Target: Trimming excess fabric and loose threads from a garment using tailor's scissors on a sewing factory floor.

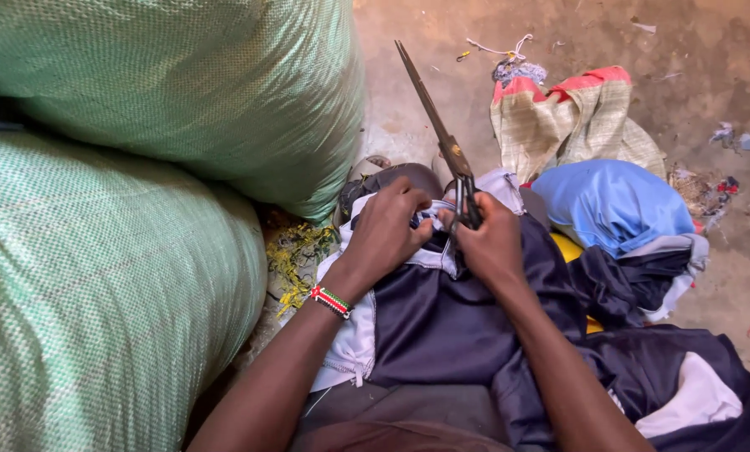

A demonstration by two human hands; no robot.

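1. Pinching the dark navy garment [442, 326] on the lap, the left hand [387, 230] closes on its white edge to keep it taut.
2. Right hand [488, 243] wraps shut around the scissors [446, 142], blades pointing away.
3. Green woven sacks [140, 167] crowd the left.

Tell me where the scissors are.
In the head view, centre: the scissors are in the right hand, blades pointing up past the green sacks.
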